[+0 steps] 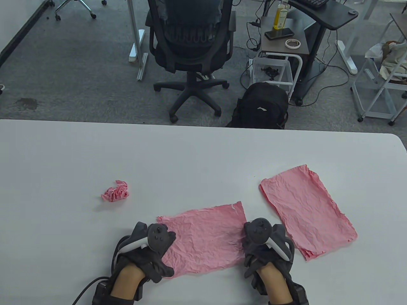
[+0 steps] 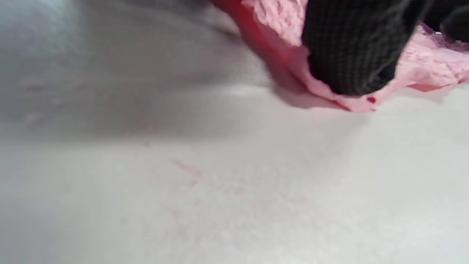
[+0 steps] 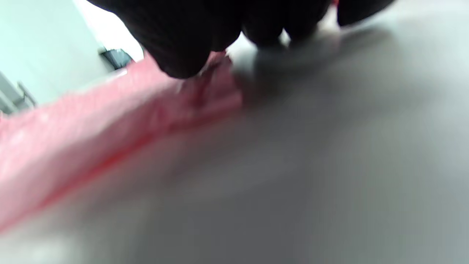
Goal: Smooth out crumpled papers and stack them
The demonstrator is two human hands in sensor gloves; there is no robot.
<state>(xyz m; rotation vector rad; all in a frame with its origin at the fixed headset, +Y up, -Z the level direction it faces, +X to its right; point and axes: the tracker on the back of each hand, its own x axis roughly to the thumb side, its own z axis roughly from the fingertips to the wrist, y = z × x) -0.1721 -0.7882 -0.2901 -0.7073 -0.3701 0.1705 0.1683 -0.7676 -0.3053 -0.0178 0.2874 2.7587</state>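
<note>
Pink sheet (image 1: 206, 238) lies spread on the white table (image 1: 190, 152), still wrinkled, close to the near edge. Left hand (image 1: 149, 246) sits on the sheet's left end, right hand (image 1: 264, 244) on its right end.

Left wrist view: a gloved fingertip (image 2: 351, 55) presses down on the sheet's corner (image 2: 361, 102), paper buckled up around it. Right wrist view (blurred): dark fingers (image 3: 183, 40) bunched at the sheet's edge (image 3: 205, 99); cannot tell whether they pinch the paper or only press it.

Right of the sheet, apart from it, a stack of flattened pink papers (image 1: 306, 211) lies at an angle, at least two layers showing at its near edge. Left of the sheet and farther back, a crumpled pink ball (image 1: 116, 191) sits alone.
</note>
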